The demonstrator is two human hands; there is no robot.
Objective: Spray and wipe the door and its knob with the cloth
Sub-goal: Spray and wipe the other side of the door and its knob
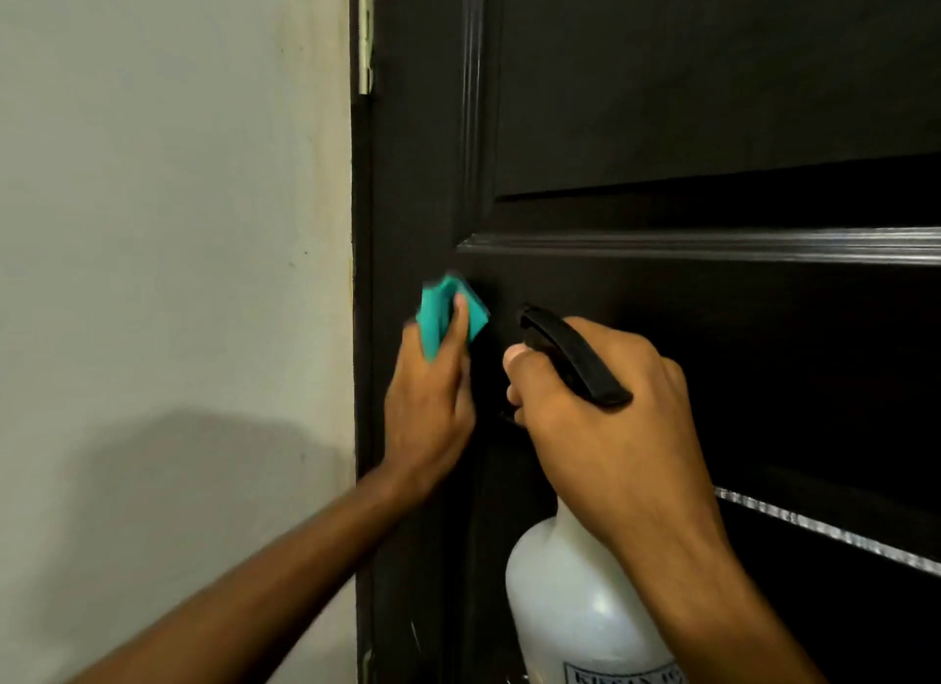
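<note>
- cloth (pixel 448 311): teal, small, folded; sits centre-left of frame, pressed flat on the dark door (pixel 713 97) just under the moulding corner. Soft and light, should bunch or slip if held loosely; best held as now, folded over the fingers with the thumb on top.
- left hand (pixel 433 393): fingers curled into the cloth, thumb pinching it from the front, pushing it against the door's left stile.
- spray bottle (pixel 575 597): white translucent body at bottom centre, black trigger head above. Looks fairly full, so probably some weight; smooth plastic, likely slippery when wet. Neck and trigger are the natural hold.
- right hand (pixel 601 403): wrapped round the bottle neck, fingers curled at the trigger, nozzle aimed toward the cloth and door.
- door: rigid, glossy dark panels, raised moulding ridges running across mid-frame and up the centre; grooves likely to hold dirt, need cloth edge pushed in.
- knob: cannot tell where it is; a dark bit shows between the hands, too dark to make out.
- room: hands close together, nearly touching. Plenty of open door to the right and upper right. On the left, door edge, hinge (pixel 364 31) at top, then pale wall (pixel 168 225) — tight there.
</note>
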